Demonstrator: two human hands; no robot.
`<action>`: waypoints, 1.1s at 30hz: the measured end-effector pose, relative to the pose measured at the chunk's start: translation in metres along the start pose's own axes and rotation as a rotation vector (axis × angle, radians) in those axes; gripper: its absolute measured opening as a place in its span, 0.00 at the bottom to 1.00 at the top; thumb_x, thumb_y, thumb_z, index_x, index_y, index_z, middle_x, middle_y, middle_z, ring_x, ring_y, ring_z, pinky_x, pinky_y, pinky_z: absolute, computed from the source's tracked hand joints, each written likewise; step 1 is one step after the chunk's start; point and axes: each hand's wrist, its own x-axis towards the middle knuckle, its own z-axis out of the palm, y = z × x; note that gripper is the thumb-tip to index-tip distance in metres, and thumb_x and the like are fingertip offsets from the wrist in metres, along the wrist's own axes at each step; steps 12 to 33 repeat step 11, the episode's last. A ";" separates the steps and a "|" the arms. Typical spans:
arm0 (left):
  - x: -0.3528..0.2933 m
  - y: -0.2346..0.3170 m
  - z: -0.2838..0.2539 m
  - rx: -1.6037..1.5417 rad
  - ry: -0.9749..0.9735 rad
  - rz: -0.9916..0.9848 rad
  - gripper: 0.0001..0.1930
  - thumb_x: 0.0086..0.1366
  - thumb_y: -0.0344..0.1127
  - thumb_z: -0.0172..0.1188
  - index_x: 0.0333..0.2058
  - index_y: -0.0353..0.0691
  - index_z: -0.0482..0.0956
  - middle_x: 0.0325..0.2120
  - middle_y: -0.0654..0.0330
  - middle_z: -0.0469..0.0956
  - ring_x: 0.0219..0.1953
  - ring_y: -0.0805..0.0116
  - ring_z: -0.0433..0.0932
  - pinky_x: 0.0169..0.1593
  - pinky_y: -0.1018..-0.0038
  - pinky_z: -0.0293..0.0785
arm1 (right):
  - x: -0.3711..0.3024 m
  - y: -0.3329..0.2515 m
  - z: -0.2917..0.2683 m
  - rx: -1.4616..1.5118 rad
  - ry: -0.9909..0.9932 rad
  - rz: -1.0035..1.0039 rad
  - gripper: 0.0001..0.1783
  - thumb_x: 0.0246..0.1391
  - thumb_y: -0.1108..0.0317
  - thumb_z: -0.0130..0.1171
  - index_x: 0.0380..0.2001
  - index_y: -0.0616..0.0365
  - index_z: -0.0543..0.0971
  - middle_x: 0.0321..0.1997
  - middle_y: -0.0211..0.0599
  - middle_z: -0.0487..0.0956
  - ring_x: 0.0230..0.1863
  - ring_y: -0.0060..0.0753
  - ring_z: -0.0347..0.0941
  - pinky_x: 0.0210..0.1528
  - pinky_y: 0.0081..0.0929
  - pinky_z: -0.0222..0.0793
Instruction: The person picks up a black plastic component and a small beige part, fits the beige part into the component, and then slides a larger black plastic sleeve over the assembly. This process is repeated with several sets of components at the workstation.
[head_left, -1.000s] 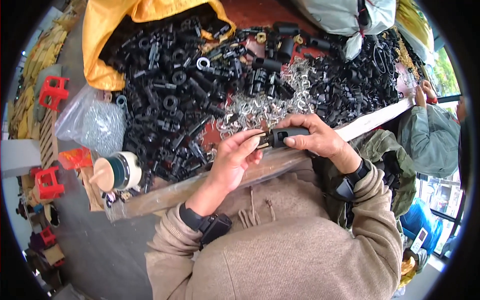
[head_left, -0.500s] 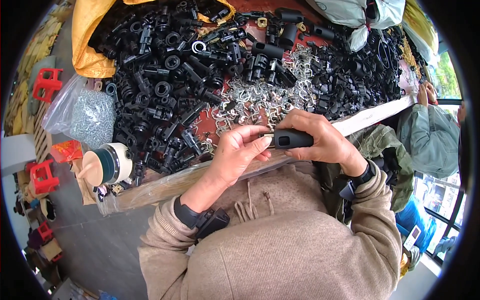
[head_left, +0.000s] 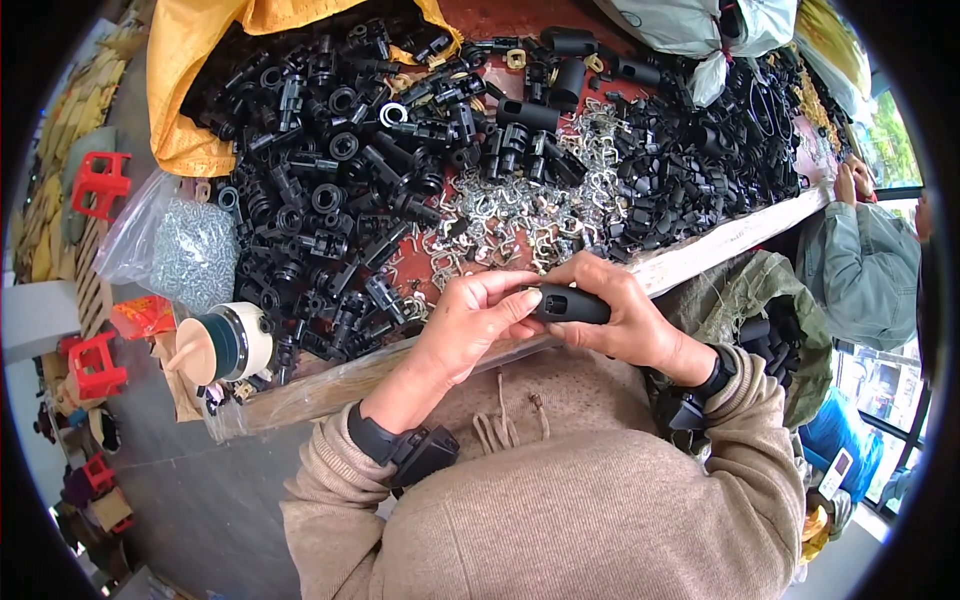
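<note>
A black plastic sleeve with an oblong slot (head_left: 572,305) lies sideways in front of me, just above the table's near edge. My right hand (head_left: 625,310) grips it from the right, fingers over the top and thumb below. My left hand (head_left: 488,312) is closed at its left end, thumb and fingers pinched together there; whatever small piece sits between them is hidden. Beyond my hands lies a heap of bent silvery metal clips (head_left: 520,215). Left of it are piled black ribbed plastic parts (head_left: 325,200), and to the right small black pieces (head_left: 690,170).
A wooden edge board (head_left: 330,385) borders the table. A cream-and-green mug (head_left: 235,340) and a clear bag of small metal pieces (head_left: 195,250) stand at the left. An open green sack (head_left: 770,300) of black parts is at my right. Another person's sleeve (head_left: 860,270) shows far right.
The pale piece seen at the sleeve's left end is now out of sight. My left fingers have closed in on that end, and both hands have shifted slightly down and left.
</note>
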 end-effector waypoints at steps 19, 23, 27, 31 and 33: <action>-0.005 -0.002 -0.006 -0.133 -0.046 -0.050 0.27 0.54 0.33 0.55 0.52 0.39 0.55 0.37 0.62 0.71 0.36 0.74 0.73 0.30 0.83 0.73 | 0.019 -0.002 -0.006 0.147 -0.372 -0.388 0.46 0.36 0.51 0.60 0.55 0.58 0.51 0.58 0.47 0.51 0.59 0.48 0.45 0.58 0.38 0.40; -0.005 -0.002 -0.006 -0.133 -0.046 -0.050 0.27 0.54 0.33 0.55 0.52 0.39 0.55 0.37 0.62 0.71 0.36 0.74 0.73 0.30 0.83 0.73 | 0.019 -0.002 -0.006 0.147 -0.372 -0.388 0.46 0.36 0.51 0.60 0.55 0.58 0.51 0.58 0.47 0.51 0.59 0.48 0.45 0.58 0.38 0.40; -0.005 -0.002 -0.006 -0.133 -0.046 -0.050 0.27 0.54 0.33 0.55 0.52 0.39 0.55 0.37 0.62 0.71 0.36 0.74 0.73 0.30 0.83 0.73 | 0.019 -0.002 -0.006 0.147 -0.372 -0.388 0.46 0.36 0.51 0.60 0.55 0.58 0.51 0.58 0.47 0.51 0.59 0.48 0.45 0.58 0.38 0.40; -0.005 -0.002 -0.006 -0.133 -0.046 -0.050 0.27 0.54 0.33 0.55 0.52 0.39 0.55 0.37 0.62 0.71 0.36 0.74 0.73 0.30 0.83 0.73 | 0.019 -0.002 -0.006 0.147 -0.372 -0.388 0.46 0.36 0.51 0.60 0.55 0.58 0.51 0.58 0.47 0.51 0.59 0.48 0.45 0.58 0.38 0.40; -0.005 -0.002 -0.006 -0.133 -0.046 -0.050 0.27 0.54 0.33 0.55 0.52 0.39 0.55 0.37 0.62 0.71 0.36 0.74 0.73 0.30 0.83 0.73 | 0.019 -0.002 -0.006 0.147 -0.372 -0.388 0.46 0.36 0.51 0.60 0.55 0.58 0.51 0.58 0.47 0.51 0.59 0.48 0.45 0.58 0.38 0.40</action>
